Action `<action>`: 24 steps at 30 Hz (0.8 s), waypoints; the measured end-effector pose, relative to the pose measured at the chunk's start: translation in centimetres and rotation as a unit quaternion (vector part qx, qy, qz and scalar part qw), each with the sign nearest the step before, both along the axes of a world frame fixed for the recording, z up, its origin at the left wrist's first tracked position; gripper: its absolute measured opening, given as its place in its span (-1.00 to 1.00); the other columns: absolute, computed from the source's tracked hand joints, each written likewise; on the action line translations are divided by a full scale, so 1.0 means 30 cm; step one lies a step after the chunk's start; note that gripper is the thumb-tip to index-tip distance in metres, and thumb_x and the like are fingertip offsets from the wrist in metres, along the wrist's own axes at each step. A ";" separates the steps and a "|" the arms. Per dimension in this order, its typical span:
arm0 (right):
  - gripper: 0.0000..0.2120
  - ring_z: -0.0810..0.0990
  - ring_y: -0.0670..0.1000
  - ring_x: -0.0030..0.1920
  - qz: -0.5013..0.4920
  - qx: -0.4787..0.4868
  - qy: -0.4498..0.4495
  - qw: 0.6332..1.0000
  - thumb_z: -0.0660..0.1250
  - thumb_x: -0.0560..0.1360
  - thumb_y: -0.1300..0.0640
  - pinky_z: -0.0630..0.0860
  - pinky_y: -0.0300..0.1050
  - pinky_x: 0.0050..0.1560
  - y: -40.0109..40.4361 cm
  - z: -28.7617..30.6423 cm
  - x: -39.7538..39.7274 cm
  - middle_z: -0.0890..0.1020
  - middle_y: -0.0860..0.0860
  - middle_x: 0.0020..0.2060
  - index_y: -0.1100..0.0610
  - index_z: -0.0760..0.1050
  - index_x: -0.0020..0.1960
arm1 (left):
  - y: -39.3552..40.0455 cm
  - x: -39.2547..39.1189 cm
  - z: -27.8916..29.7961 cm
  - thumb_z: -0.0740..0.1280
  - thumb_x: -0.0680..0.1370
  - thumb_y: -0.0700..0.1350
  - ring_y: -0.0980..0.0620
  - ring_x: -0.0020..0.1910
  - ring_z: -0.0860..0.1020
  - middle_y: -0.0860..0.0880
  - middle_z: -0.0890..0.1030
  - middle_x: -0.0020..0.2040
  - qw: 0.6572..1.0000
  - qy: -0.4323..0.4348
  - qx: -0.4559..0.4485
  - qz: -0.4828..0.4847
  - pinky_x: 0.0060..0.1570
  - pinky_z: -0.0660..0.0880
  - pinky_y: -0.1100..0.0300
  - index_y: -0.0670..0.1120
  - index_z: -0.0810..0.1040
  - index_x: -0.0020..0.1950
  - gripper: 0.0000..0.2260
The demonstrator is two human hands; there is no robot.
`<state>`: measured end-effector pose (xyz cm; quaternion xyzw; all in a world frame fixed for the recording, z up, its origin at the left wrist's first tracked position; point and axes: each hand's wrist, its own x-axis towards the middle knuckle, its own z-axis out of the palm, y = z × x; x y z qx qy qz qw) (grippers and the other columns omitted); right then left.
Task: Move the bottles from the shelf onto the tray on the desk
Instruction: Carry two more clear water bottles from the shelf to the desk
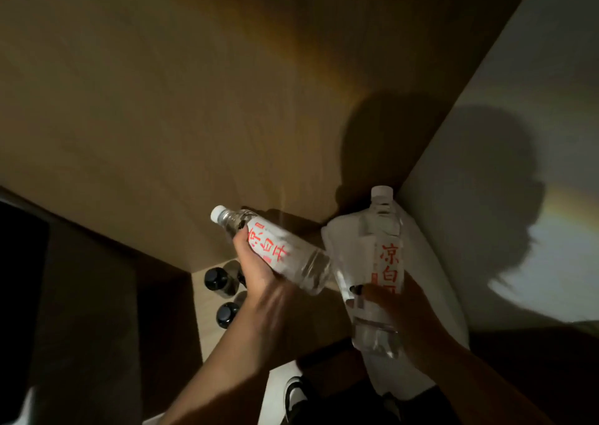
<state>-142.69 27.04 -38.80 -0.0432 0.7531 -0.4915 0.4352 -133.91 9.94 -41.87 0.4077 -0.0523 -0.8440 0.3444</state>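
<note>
On the shelf (207, 298) at lower left, 2 dark-capped bottles (220, 296) stand upright. Just right of them, the left hand (259, 272) has its fingers (241, 230) wrapped around a water bottle (278, 249) tilted with its cap up-left. The right hand (393, 308) clasps a second water bottle (384, 262) nearly upright, beside the first. No tray shows; I judge both must swing away toward the table.
</note>
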 end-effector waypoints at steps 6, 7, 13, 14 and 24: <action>-0.74 0.64 0.11 -0.03 0.031 -0.046 0.015 0.998 0.42 0.41 0.26 0.59 0.13 0.03 0.040 0.166 -0.020 0.64 0.11 -0.06 0.02 0.47 0.01 | 0.123 0.094 0.164 0.34 0.40 0.23 0.01 -0.31 0.55 -0.04 0.53 -0.35 1.000 0.001 0.026 -0.002 -0.20 0.51 0.12 -0.05 0.50 -0.15 -0.66; -0.74 0.63 0.12 -0.02 0.043 -0.052 0.021 0.997 0.42 0.40 0.27 0.58 0.16 0.04 0.050 0.183 -0.026 0.63 0.12 -0.05 0.03 0.47 0.01 | 0.153 0.100 0.192 0.34 0.40 0.24 0.00 -0.32 0.54 -0.04 0.52 -0.36 1.000 -0.004 0.027 -0.001 -0.21 0.50 0.12 -0.05 0.48 -0.16 -0.65; -0.68 0.63 0.06 -0.10 0.143 -0.071 0.044 0.986 0.41 0.43 0.27 0.54 -0.13 -0.22 0.139 0.262 -0.059 0.62 0.09 -0.08 0.10 0.44 0.14 | 0.372 0.119 0.329 0.36 0.42 0.24 -0.01 -0.44 0.54 -0.06 0.53 -0.43 0.999 -0.002 0.034 0.018 -0.27 0.49 0.11 -0.08 0.50 -0.27 -0.62; -0.66 0.63 0.08 -0.09 0.159 -0.074 0.040 0.984 0.42 0.42 0.26 0.55 -0.12 -0.21 0.154 0.270 -0.064 0.62 0.09 -0.07 0.10 0.43 0.15 | 0.407 0.122 0.349 0.35 0.44 0.21 -0.03 -0.45 0.55 -0.08 0.54 -0.42 0.999 -0.003 0.030 0.020 -0.27 0.49 0.10 -0.09 0.51 -0.24 -0.64; -0.65 0.66 0.12 -0.08 0.249 -0.101 0.026 0.963 0.48 0.33 0.18 0.63 0.11 0.00 0.284 0.314 -0.027 0.62 0.11 -0.06 -0.04 0.42 0.01 | 0.711 0.261 0.413 0.43 0.32 -0.23 -0.07 -0.27 0.55 -0.20 0.56 -0.16 0.999 -0.023 -0.026 0.030 -0.21 0.56 0.09 -0.17 0.47 0.06 -0.65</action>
